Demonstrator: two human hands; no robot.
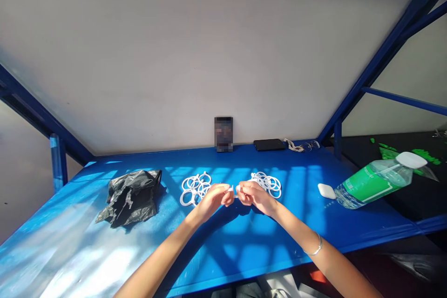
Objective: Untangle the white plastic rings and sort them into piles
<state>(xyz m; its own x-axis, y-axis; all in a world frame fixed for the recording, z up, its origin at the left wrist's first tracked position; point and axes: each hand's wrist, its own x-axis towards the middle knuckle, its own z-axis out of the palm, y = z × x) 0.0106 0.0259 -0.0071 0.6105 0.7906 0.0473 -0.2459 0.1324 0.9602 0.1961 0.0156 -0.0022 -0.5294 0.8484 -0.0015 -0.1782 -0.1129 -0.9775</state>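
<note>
My left hand (217,197) and my right hand (253,194) meet in front of me just above the blue table (244,251), fingertips almost touching. Each one is closed in a pinch. A small whitish bit shows between the fingertips, but its kind cannot be made out. Beside and behind my left hand lies a loose pile of white plastic rings (197,189). Another pile of similar white rings (268,181) sits behind my right hand, partly covered by it.
A crumpled black plastic bag (134,195) lies at the left. A dark phone-like device (223,135) leans on the wall. Behind on the right are a black phone (269,145), a white cable (294,145) and glasses (310,145). A white case (326,191) and a large green-labelled bottle (373,181) stand right.
</note>
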